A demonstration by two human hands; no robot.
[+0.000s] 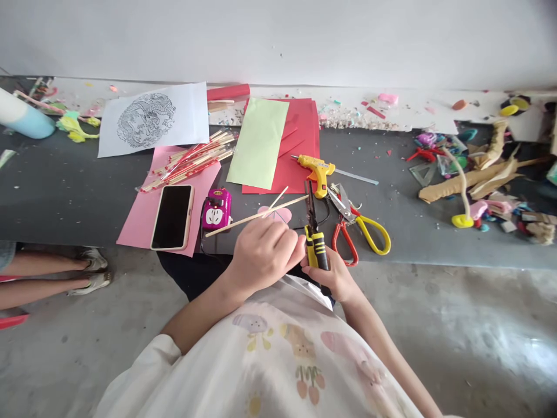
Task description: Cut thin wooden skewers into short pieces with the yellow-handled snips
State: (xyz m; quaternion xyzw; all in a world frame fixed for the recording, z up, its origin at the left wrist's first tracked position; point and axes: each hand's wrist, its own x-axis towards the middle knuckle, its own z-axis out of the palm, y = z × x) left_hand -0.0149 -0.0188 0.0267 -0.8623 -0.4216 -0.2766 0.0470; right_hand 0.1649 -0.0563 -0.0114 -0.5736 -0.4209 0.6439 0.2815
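My left hand (265, 252) is closed, knuckles up, at the table's front edge. A long thin wooden stick (235, 222) runs along its far side, and a shorter stick (279, 196) crosses it; the fingertips around them are hidden. My right hand (333, 276) grips yellow-and-black pliers (315, 247), jaws pointing away from me. The long stick's right end meets the pliers' jaws. Behind the sticks lies a pink paper piece (284, 215) with lines on it. Just right of the pliers are scissors (346, 212) with red and yellow handles and a yellow glue gun (319, 171).
A phone (173, 217) and bundled sticks (191, 159) lie on pink paper (137, 217), beside a purple power socket (216, 209). Green paper (259, 142) overlaps red sheets (307, 128). A dragon drawing (150, 119) lies behind. Craft scraps (478, 180) clutter the right. Another person's legs (52, 276) show left.
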